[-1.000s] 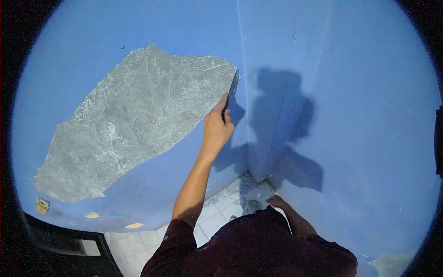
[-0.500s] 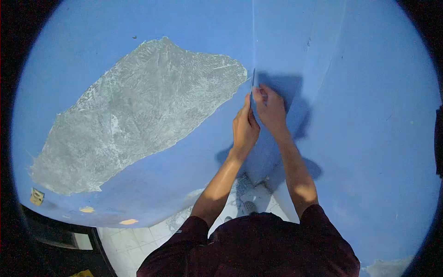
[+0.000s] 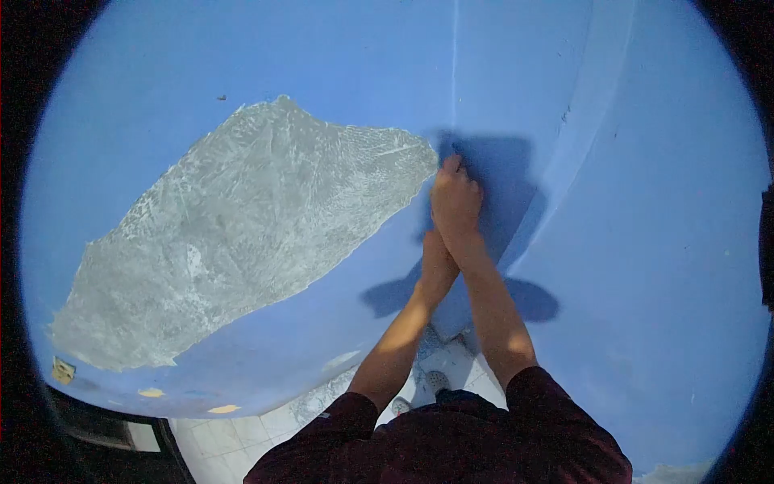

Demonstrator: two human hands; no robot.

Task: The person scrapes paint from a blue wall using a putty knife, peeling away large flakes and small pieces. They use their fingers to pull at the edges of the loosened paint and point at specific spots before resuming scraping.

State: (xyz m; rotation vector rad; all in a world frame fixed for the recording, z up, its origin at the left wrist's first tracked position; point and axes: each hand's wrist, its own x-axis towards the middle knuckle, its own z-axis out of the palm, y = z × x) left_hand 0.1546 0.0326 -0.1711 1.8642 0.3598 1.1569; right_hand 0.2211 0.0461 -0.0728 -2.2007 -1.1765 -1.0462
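Observation:
My right hand (image 3: 457,198) is closed near the inside corner of a blue wall (image 3: 355,64), just right of the pointed end of a grey bare-plaster patch (image 3: 234,226). Past its fingers shows the tip of a thin dark tool (image 3: 457,149); its kind is hidden. Below and partly behind it is my left hand (image 3: 436,254), crossing under the right wrist. The left fingers are out of sight, so their grip does not show.
A wall socket (image 3: 63,370) sits low at the far left. Pale chips (image 3: 224,409) mark the paint nearby. White floor tiles (image 3: 218,440) and a dark door frame (image 3: 121,444) lie below. The right-hand wall (image 3: 645,306) runs close beside my right arm.
The thin blade-like tool stood upright edge-on at my left hand. Now my right hand has come across in front and is closed at the tool, while my left hand has dropped lower.

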